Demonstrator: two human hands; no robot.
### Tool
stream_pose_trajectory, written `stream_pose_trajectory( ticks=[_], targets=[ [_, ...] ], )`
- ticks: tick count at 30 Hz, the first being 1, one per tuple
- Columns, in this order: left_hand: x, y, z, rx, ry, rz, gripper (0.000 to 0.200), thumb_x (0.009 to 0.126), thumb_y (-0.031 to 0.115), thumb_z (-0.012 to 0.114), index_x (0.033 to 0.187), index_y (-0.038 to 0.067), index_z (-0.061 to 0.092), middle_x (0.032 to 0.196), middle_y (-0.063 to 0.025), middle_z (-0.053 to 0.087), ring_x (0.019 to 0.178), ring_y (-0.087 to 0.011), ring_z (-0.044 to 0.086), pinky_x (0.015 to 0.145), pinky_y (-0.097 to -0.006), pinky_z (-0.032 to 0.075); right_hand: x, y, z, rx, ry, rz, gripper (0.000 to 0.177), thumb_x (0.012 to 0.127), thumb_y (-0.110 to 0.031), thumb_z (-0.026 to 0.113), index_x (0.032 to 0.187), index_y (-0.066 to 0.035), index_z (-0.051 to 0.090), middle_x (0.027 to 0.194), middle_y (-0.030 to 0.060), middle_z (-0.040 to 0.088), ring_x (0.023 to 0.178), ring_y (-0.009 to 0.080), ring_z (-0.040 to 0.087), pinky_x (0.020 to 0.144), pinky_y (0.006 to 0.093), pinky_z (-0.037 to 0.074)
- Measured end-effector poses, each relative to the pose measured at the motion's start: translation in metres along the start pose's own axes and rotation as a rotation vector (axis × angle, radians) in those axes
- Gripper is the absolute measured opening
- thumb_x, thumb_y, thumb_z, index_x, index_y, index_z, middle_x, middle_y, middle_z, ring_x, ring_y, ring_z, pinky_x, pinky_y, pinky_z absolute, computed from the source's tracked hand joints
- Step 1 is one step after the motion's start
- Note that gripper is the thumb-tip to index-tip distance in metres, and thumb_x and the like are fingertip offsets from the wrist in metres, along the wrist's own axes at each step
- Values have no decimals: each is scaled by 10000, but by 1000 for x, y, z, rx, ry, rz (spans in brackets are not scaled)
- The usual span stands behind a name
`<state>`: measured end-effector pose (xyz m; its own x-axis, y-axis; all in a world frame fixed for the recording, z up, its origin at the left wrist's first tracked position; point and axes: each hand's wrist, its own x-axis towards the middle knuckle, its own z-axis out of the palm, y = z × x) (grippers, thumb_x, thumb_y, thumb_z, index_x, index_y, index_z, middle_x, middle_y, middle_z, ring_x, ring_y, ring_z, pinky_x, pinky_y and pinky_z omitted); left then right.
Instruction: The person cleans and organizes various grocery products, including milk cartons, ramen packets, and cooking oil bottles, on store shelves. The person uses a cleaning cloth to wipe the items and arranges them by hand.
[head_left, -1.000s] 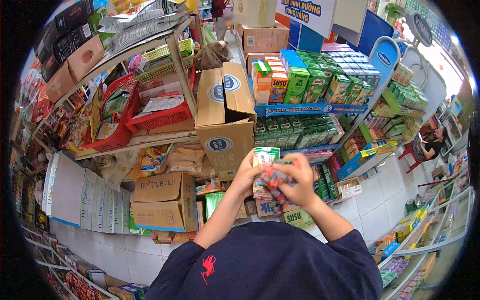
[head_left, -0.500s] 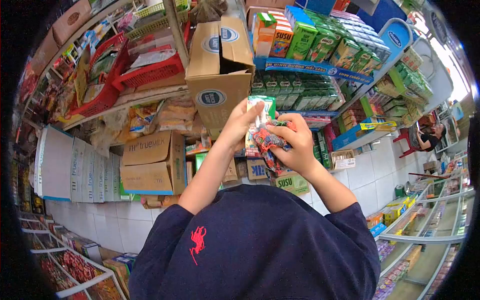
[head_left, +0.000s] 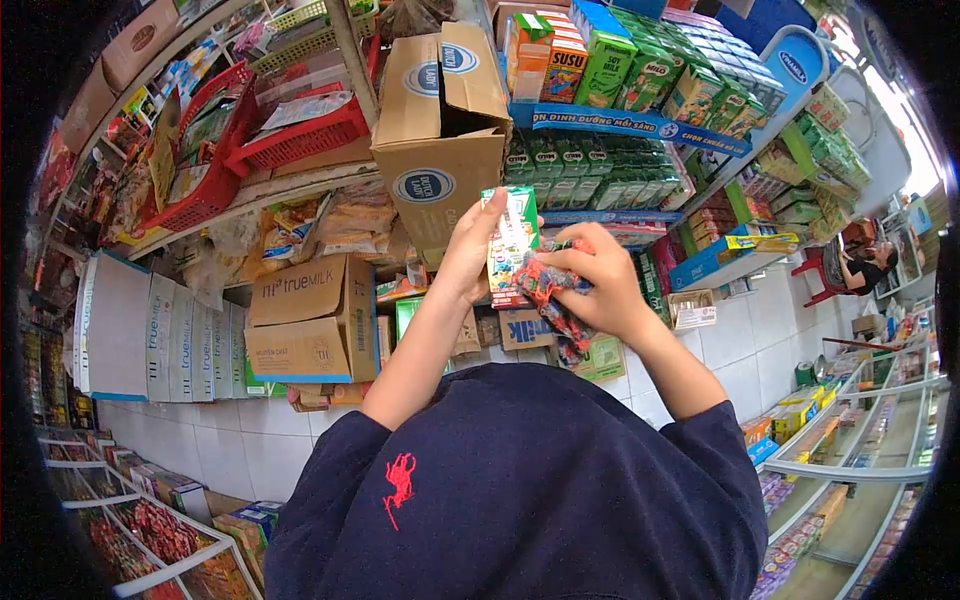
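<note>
Green-topped carton (head_left: 514,232), pinched by fingers of the left hand (head_left: 468,248), likely wants light strokes from the cloth (head_left: 545,288) pinched by fingers of the right hand (head_left: 608,286).

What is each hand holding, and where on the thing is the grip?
The left hand holds a small carton by its upper left side, thumb on its face. The right hand grips a bunched cloth by its upper part.
</note>
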<state>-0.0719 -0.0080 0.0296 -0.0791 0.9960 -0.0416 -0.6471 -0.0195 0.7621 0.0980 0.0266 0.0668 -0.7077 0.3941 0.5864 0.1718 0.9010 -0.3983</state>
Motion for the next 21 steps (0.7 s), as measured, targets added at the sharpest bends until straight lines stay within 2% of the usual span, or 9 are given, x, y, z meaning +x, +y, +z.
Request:
stream_pose_trajectory(
  ticks=[2, 4, 6, 10, 12, 14, 16, 18, 21],
  targets=[
    [1, -5, 6, -6, 24, 9, 449, 834, 441, 465, 999, 24, 445, 890, -147, 584, 752, -184, 607, 622, -304, 527, 5, -1, -5, -27, 76, -39, 341, 515, -88, 668, 853, -117, 628, 861, 79, 530, 766, 265, 516, 627, 339, 440],
    [2, -11, 12, 289, 129, 233, 436, 834, 426, 479, 997, 24, 440, 892, -150, 584, 749, -186, 607, 610, -303, 524, 7, -5, 3, -47, 150, -66, 341, 516, -98, 657, 855, -120, 622, 857, 73, 525, 744, 259, 507, 610, 334, 436],
    [5, -11, 7, 277, 113, 239, 438, 824, 415, 504, 1000, 20, 433, 893, -156, 583, 748, -196, 607, 604, -311, 522, 3, -9, 17, -192, 70, -164, 336, 520, -111, 644, 854, -125, 615, 841, 64, 520, 714, 246, 498, 589, 331, 431],
    [0, 1, -3, 136, 54, 177, 470, 796, 396, 559, 1019, 6, 420, 904, -179, 580, 753, -225, 607, 609, -325, 523, -9, -17, 8, -40, -156, -207, 358, 497, -119, 666, 853, -142, 635, 831, 46, 531, 707, 219, 505, 582, 314, 441],
    [-7, 7, -1, 223, 7, 262, 456, 783, 328, 594, 1043, 1, 412, 922, -189, 578, 760, -242, 607, 634, -327, 521, -4, -10, -7, 22, 29, -105, 362, 504, -103, 674, 863, -142, 651, 819, 62, 549, 729, 233, 527, 619, 318, 451],
    [-13, 11, 10, 620, 96, 482, 415, 685, 213, 679, 993, 5, 496, 858, -72, 589, 734, -123, 566, 681, -276, 461, 6, -7, -31, 19, 197, -2, 343, 530, -96, 676, 872, -104, 652, 807, 106, 551, 756, 258, 541, 664, 318, 443],
    [-20, 11, 19, 894, 23, 495, 444, 645, 220, 695, 993, 21, 503, 825, -83, 608, 735, -145, 589, 677, -287, 462, 19, -5, -44, 78, 262, 74, 287, 598, -96, 669, 880, -62, 635, 800, 116, 544, 750, 264, 539, 667, 328, 433],
    [-27, 8, 30, 1080, -18, 420, 448, 599, 190, 684, 984, 37, 514, 781, -115, 616, 730, -195, 618, 660, -290, 466, 26, -8, -44, 106, 91, 134, 231, 633, -109, 668, 855, -56, 630, 802, 115, 541, 769, 260, 539, 676, 328, 430],
    [-28, -6, 24, 1086, -51, 557, 438, 613, 201, 686, 980, 38, 512, 770, -102, 617, 728, -180, 616, 653, -285, 468, 17, 13, -32, 17, -46, -72, 212, 639, -136, 654, 844, -90, 626, 838, 81, 531, 801, 256, 525, 669, 335, 437]
  ],
)
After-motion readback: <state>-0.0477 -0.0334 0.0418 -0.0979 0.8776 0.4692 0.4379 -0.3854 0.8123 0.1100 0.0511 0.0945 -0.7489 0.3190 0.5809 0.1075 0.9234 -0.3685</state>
